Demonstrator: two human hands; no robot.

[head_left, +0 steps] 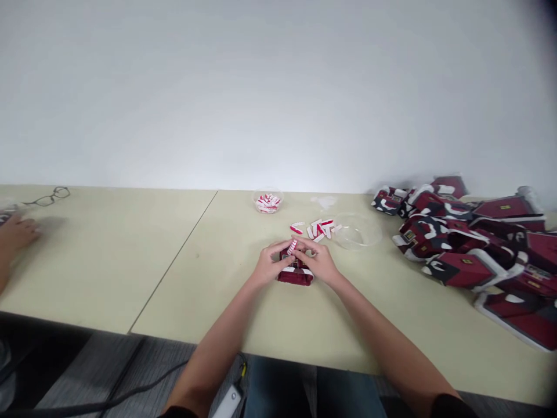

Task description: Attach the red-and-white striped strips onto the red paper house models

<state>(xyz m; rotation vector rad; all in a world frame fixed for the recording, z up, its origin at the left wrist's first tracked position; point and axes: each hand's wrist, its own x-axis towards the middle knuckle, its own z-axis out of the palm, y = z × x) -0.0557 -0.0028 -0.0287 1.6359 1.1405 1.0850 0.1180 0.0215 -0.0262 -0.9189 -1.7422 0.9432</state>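
1. Head view, background: a plain pale wall [278,93] stands behind a cream table [217,302], which a seam divides to the left of my hands.
2. My left hand [267,264] and right hand [322,262] are drawn in narrow, fingertips and thumbs closed from either side on a striped red-and-white piece [293,246].
3. The striped piece is tilted, at the top of a dark red decorated piece [296,278], between the table's front and back edges, right of the seam.
4. Beyond my hands, loose red-and-white strips [319,229] lie beside a clear round container [375,235]. A clear tub [281,200] of similar strips stands by the back edge.
5. Dark red, white-trimmed pieces [467,270] are heaped along the table's right side.
6. Glasses [46,201] rest near the back left corner; another person's hand [21,230] is at the left edge. What it holds I cannot tell.
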